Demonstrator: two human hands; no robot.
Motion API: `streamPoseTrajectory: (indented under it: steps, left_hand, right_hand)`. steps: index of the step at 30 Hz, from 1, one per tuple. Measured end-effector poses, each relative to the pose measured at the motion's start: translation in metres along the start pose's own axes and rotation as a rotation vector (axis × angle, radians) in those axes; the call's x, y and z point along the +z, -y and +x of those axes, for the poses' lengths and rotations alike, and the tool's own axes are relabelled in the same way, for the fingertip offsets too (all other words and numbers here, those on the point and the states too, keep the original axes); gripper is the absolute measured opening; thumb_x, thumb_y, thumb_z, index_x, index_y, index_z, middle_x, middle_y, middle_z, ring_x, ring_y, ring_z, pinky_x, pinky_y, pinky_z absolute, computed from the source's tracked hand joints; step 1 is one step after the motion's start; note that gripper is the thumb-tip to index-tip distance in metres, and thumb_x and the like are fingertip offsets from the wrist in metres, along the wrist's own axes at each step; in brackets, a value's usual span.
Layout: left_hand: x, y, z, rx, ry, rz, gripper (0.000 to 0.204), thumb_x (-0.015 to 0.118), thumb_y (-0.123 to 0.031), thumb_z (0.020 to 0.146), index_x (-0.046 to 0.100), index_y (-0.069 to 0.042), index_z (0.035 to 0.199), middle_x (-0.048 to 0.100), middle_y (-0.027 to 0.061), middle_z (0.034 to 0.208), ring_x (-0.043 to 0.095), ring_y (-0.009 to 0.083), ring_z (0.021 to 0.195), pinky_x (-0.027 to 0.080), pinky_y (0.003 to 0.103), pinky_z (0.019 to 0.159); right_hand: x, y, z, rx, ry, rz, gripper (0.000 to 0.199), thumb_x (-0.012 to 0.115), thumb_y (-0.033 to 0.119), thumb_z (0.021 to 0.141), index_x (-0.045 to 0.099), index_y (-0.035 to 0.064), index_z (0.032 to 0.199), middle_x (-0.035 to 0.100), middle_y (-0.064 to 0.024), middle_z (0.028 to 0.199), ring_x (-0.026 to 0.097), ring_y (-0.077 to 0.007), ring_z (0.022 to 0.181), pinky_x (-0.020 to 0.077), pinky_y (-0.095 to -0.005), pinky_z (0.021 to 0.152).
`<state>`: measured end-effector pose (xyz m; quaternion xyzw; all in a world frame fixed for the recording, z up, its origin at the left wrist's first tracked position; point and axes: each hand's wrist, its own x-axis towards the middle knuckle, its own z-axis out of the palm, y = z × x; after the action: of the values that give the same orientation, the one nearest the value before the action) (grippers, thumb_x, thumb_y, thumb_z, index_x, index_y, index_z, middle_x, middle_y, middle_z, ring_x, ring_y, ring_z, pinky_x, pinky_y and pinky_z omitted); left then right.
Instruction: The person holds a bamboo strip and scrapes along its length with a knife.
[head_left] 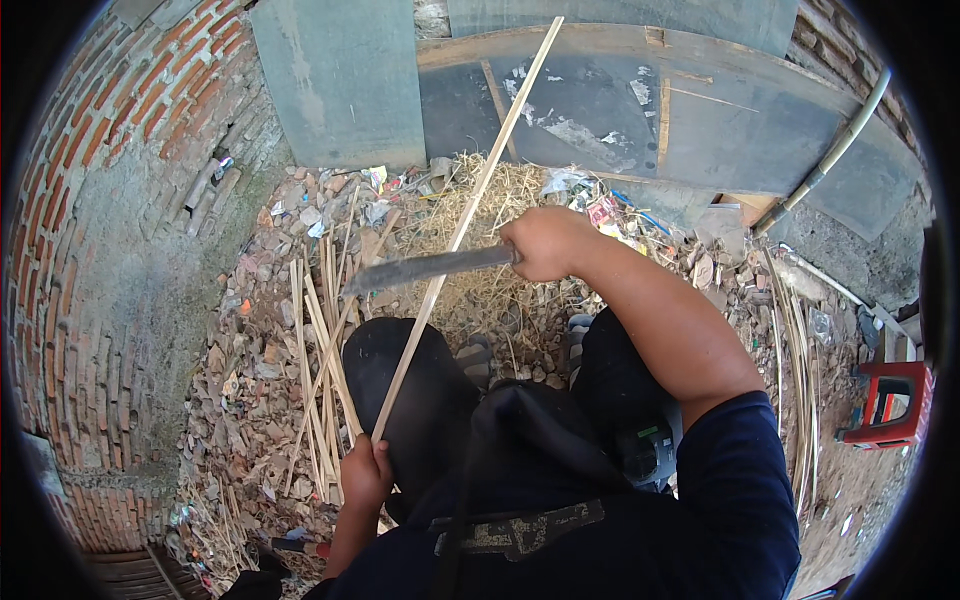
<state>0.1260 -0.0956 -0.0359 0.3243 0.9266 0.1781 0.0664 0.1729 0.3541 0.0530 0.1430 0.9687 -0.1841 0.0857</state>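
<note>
My left hand [364,478], low beside my left knee, grips the lower end of a long pale bamboo strip [488,170]. The strip slants up and away to the right, past a heap of shavings. In my right hand [548,243] is the handle of a machete [430,268], its dark blade pointing left. The blade crosses the strip; the exact contact of its edge is too small to tell. More bamboo strips [322,370] lie to the left of my knee, some reaching close to my left hand.
Curly shavings [500,195] cover the rubble ground [250,370] ahead. A brick wall [90,260] rises at left, grey panels [335,90] at the back. More long strips [795,370] lie at right, near a red plastic stool [890,405]. A pipe [830,155] leans at far right.
</note>
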Motion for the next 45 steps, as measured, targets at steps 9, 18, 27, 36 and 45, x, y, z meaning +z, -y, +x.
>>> streamPoseTrajectory:
  steps: [9,18,27,36,45]
  left_hand:
    - [0.01,0.01,0.0,0.004,-0.055,0.015,0.033,0.053,-0.029,0.101,0.048,0.0,0.086,0.057,0.0268,0.063,0.06,0.0511,0.062,0.045,0.056,0.053]
    - [0.003,0.01,0.001,0.031,-0.022,-0.011,0.034,0.053,-0.03,0.101,0.047,-0.001,0.086,0.056,0.0263,0.062,0.059,0.0511,0.061,0.044,0.056,0.053]
    - [0.009,0.016,0.001,0.043,-0.074,0.025,0.032,0.054,-0.029,0.101,0.047,-0.001,0.085,0.056,0.0255,0.062,0.058,0.0505,0.059,0.044,0.056,0.051]
    - [0.004,0.014,0.0,0.04,-0.063,0.016,0.033,0.054,-0.029,0.101,0.047,-0.002,0.084,0.056,0.0248,0.061,0.058,0.0502,0.058,0.044,0.055,0.051]
    - [0.002,0.025,-0.01,0.011,-0.053,0.006,0.032,0.054,-0.029,0.101,0.049,-0.002,0.084,0.057,0.0261,0.065,0.058,0.0507,0.06,0.044,0.056,0.053]
  right_hand:
    - [0.015,-0.052,0.033,0.189,-0.056,0.081,0.034,0.066,0.022,0.077,0.072,0.0054,0.105,0.072,-0.0197,0.104,0.069,-0.0358,0.101,0.0549,-0.0468,0.087]
    - [0.005,-0.009,0.001,-0.037,-0.046,0.039,0.03,0.067,0.022,0.075,0.072,0.0091,0.101,0.072,-0.017,0.095,0.07,-0.0351,0.095,0.0561,-0.0473,0.083]
    - [0.005,-0.064,0.022,0.133,-0.14,0.153,0.031,0.066,0.021,0.075,0.073,0.0063,0.102,0.072,-0.0182,0.097,0.07,-0.0349,0.095,0.0555,-0.0461,0.083]
    - [-0.004,-0.02,0.0,-0.015,-0.105,0.046,0.031,0.066,0.022,0.076,0.072,0.0076,0.102,0.072,-0.0173,0.096,0.07,-0.0357,0.095,0.0559,-0.0482,0.083]
    - [0.002,-0.076,0.015,0.121,-0.181,0.138,0.031,0.066,0.021,0.075,0.073,0.0066,0.101,0.072,-0.0194,0.098,0.07,-0.0369,0.095,0.0546,-0.0473,0.085]
